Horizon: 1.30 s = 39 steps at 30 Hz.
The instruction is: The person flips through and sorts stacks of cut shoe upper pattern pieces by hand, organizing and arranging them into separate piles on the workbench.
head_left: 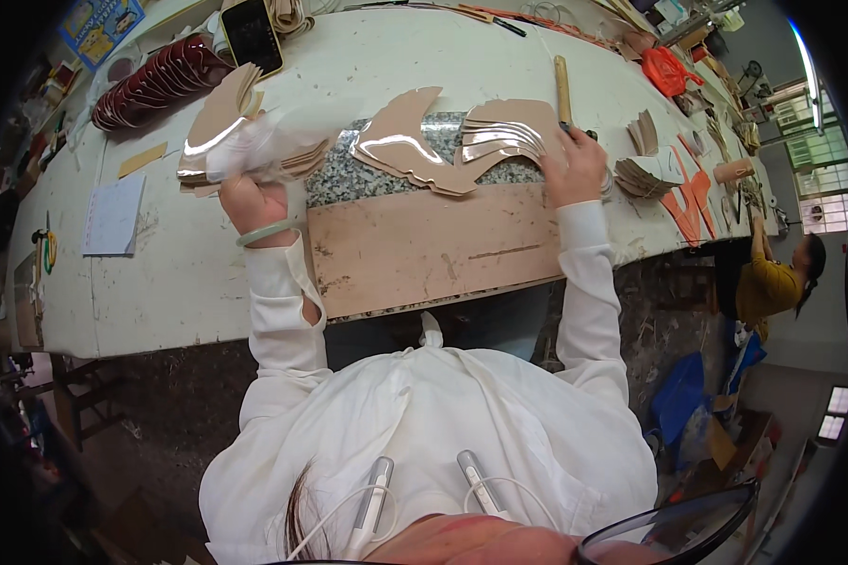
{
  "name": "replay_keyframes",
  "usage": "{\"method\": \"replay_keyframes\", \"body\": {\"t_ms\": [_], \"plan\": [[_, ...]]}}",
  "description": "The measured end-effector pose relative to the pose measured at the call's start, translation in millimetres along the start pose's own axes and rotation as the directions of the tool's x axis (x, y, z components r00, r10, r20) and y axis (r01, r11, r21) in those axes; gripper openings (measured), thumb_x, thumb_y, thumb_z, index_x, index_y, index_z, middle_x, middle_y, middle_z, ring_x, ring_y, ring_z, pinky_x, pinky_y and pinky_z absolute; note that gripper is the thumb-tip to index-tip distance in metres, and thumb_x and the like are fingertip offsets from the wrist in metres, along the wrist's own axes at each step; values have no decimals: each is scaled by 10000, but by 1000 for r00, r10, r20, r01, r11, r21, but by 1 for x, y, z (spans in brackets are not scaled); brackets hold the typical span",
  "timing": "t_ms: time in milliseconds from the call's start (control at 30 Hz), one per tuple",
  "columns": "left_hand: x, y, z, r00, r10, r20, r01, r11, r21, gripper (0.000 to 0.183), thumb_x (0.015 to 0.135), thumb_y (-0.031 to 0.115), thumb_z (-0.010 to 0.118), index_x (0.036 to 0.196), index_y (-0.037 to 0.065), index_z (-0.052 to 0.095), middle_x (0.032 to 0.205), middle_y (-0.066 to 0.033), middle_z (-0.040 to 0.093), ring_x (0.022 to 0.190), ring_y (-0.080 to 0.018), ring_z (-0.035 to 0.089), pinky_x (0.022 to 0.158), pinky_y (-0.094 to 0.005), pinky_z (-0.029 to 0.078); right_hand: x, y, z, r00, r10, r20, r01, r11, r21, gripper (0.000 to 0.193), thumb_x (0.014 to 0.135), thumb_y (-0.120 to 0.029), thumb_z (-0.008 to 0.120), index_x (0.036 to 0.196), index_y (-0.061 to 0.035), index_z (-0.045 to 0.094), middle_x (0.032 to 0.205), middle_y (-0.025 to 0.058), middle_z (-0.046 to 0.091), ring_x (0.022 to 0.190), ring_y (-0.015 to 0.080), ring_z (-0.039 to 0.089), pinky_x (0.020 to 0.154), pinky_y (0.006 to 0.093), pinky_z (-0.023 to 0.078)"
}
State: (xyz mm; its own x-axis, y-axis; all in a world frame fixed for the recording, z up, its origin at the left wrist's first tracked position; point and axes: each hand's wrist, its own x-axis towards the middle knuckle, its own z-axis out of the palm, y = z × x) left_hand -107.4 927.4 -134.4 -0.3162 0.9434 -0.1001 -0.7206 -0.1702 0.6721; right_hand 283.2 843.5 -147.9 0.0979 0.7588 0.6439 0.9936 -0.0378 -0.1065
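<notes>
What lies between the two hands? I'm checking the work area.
In the head view, tan leather cut pieces lie on a speckled granite slab between the left hand and right hand.

Tan leather pieces (415, 141), speckled grey slab (344, 179)

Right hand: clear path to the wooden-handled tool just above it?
Probably yes. The right hand rests on the fanned tan leather pieces, and the wooden-handled tool lies on the white table just beyond its fingers, with nothing between them.
</notes>
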Motion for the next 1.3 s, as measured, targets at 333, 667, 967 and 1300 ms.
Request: {"method": "replay_keyframes", "body": {"t_ms": [333, 667, 967, 1300], "plan": [[-3, 5, 13, 968, 78, 238, -42, 987, -153, 388, 881, 122, 463, 1222, -61, 474, 1103, -185, 607, 961, -261, 613, 844, -323, 505, -25, -116, 24, 864, -476, 163, 441, 872, 210, 273, 819, -165, 582, 1081, -98, 549, 1093, 56, 608, 931, 224, 556, 782, 331, 409], [-27, -13, -3, 683, 40, 729, -648, 494, 579, 441, 762, 132, 708, 1149, -25, 567, 1075, -139, 640, 996, -238, 594, 861, -289, 466, -21, -137, -37, 951, -94, 296, -126, 755, 643, 279, 789, -173, 665, 1044, -62, 637, 965, 106, 644, 771, 251, 589, 649, 317, 482], [-134, -48, 83, 532, -726, 436, 649, 680, 341, 208, 812, 35, 647, 1009, -31, 639, 970, -107, 660, 856, -155, 626, 750, -233, 496, -54, -125, -98, 989, -5, -151, 97, 784, 613, 313, 694, -3, 733, 1000, -52, 690, 1021, 87, 625, 808, 197, 559, 654, 266, 468], [-188, -70, 113, 310, -833, 458, 554, 550, 625, 267, 837, 53, 602, 1096, -11, 602, 1010, -111, 647, 885, -172, 610, 779, -279, 479, -112, -69, -165, 714, 544, 442, -675, 367, 640, 346, 784, -20, 716, 1111, 16, 607, 975, 98, 657, 750, 127, 591, 657, 199, 465]]}}
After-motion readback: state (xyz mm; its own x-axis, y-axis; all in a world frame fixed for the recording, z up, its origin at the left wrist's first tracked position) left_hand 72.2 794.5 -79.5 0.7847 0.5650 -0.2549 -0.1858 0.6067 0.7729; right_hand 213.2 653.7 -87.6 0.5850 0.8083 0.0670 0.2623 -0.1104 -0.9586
